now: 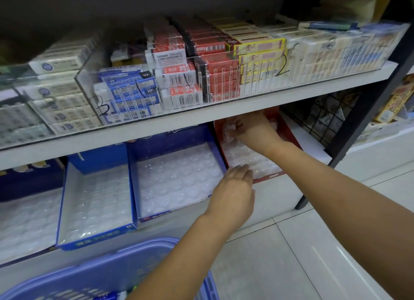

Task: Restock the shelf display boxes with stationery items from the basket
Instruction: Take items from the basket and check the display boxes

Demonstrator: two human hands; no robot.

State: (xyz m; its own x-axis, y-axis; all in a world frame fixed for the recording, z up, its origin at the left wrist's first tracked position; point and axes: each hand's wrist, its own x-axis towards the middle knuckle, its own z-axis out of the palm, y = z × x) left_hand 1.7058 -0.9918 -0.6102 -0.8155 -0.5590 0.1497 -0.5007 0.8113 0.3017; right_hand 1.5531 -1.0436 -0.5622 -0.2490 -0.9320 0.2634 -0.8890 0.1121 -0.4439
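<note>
Red box (pixel 288 130): right hand (pixel 252 127) clutches wrapped packets (pixel 230 130) beneath the shelf edge (pixel 201 117); left hand (pixel 233 187) relaxed at its front corner.

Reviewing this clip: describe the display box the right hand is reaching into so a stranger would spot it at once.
Look at the lower shelf, beneath the clear acrylic bins. Its row of open display boxes ends at the right in the red box, where the right hand grips clear packets. The other boxes are blue.
</note>
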